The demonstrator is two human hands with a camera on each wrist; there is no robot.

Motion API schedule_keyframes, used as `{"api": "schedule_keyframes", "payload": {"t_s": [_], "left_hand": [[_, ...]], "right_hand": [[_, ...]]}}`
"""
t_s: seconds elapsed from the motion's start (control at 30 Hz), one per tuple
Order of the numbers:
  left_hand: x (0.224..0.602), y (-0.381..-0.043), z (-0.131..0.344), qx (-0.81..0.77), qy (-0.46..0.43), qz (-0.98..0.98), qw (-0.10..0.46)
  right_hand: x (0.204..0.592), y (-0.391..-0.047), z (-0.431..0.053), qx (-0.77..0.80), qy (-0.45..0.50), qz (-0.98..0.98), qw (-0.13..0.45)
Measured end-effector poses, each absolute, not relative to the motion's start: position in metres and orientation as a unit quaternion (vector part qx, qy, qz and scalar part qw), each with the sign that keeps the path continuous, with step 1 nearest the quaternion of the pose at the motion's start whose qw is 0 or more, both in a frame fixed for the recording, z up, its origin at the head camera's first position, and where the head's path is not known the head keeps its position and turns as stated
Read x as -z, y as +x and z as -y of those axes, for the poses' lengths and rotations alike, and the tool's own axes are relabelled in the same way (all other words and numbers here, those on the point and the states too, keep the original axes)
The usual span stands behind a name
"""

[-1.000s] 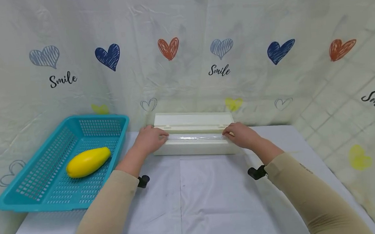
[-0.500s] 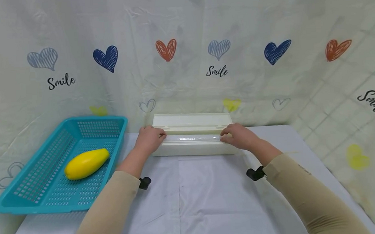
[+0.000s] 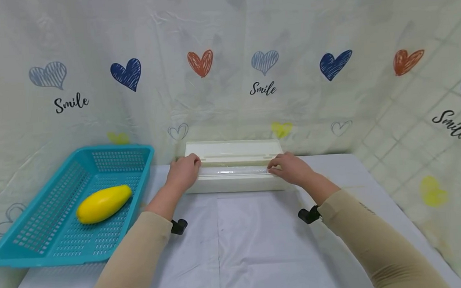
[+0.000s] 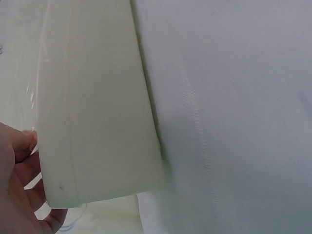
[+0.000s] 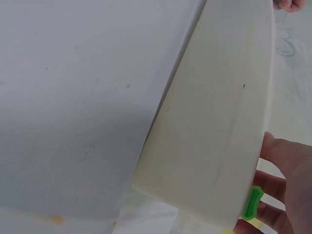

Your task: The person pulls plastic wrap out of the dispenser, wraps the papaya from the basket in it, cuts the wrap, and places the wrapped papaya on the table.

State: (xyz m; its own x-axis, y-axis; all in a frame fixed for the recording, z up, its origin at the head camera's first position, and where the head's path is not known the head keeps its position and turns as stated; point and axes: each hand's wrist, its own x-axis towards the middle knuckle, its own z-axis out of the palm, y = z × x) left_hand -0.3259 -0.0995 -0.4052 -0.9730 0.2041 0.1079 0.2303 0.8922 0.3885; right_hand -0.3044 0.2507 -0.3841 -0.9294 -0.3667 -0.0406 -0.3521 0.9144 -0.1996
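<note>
A long white cling film dispenser [image 3: 234, 184] stands at the back of the table, its lid [image 3: 232, 148] raised. A strip of clear cling film [image 3: 234, 170] lies across its opening. My left hand [image 3: 183, 171] is at the left end, thumb and forefinger pinching the film's edge. At the right end, my right hand [image 3: 291, 168] pinches the film too, though its fingertips are partly hidden. In the right wrist view, a small green piece [image 5: 252, 203] shows on the dispenser beside my right fingers. The left wrist view shows the dispenser's plain front [image 4: 102, 112].
To the left stands a turquoise perforated basket [image 3: 74, 259] with a yellow papaya-like fruit [image 3: 104, 204] inside. A white cloth [image 3: 256, 243] covers the table. Behind hangs a pale curtain [image 3: 223, 25] printed with hearts and "Smile", close behind the dispenser.
The head view has turned slightly, so everything sits a little further left in it. Both hands stay at the ends of the film strip, with only slight finger shifts.
</note>
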Motion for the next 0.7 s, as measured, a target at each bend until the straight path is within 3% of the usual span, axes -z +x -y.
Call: {"api": "schedule_keyframes", "payload": {"t_s": [0.43,0.7], "left_hand": [[0.4025,-0.3261,0.1044,0.252,-0.113,0.961,0.000],[0.4032,-0.3273,0.1088,0.251,-0.126,0.960,-0.005]], "right_hand": [[0.3818,-0.3087,-0.2468,0.097,-0.186,-0.977,0.045],[0.3774,-0.3086,-0.2450,0.132,-0.191,-0.973,0.010]]}}
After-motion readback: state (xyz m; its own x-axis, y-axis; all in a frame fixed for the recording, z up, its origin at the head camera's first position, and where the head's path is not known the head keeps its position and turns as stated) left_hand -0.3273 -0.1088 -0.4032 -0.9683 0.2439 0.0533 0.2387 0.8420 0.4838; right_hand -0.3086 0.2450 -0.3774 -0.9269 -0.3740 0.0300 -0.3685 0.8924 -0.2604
